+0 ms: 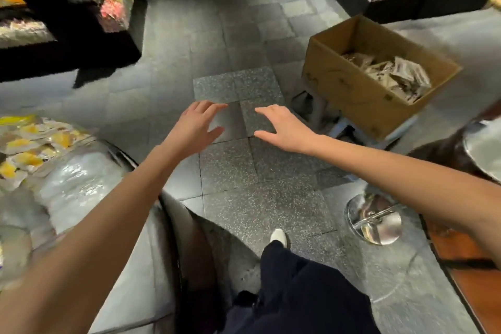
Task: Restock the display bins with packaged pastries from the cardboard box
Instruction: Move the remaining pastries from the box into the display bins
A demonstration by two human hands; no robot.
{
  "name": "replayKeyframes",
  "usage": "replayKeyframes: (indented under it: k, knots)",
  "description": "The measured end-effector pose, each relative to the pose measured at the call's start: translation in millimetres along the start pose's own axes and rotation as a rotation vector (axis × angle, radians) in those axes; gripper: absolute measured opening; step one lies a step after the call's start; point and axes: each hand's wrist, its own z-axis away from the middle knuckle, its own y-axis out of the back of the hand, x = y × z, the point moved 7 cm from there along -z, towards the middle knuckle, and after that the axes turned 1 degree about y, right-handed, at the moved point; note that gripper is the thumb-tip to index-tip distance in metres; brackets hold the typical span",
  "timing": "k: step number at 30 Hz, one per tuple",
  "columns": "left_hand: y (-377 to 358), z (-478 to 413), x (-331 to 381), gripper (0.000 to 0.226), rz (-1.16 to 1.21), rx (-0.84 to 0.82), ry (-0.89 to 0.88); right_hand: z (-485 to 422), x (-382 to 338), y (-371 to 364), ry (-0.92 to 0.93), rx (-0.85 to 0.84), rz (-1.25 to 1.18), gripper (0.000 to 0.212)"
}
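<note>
Both the left hand and right hand hover released, empty; the cardboard box of packaged pastries sits far right.

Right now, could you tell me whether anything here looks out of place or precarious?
Only the cardboard box stands out. It is perched on what looks like a small stool rather than on the floor, it seems to overhang the stool, and its packets are heaped toward one end. Nothing looks spilled or damaged.
</note>
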Motion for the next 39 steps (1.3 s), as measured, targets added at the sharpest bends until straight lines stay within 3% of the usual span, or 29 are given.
replayKeyframes:
  k: [9, 19, 29, 39]
  knots:
    - [-84.6, -152.7, 123.0, 0.051, 0.092, -0.123, -0.291, 61.8, 158.6, 82.9, -0.292, 0.113, -0.04, 0.066]
    - [-116.1, -332.9, 221.5, 0.049, 0.13, -0.097, -0.441, 43.5, 304.0, 185.9, -0.405, 0.194, -0.008, 0.064]
    - [-151.3, -438.9, 246.2, 0.048, 0.198, -0.15, -0.468, 14.7, 390.8, 220.5, -0.504, 0.213, -0.011, 0.062]
    - [-184.4, -570.3, 219.0, 0.046, 0.19, -0.251, -0.554, -57.9, 474.8, 231.2, -0.678, 0.211, -0.087, 0.063]
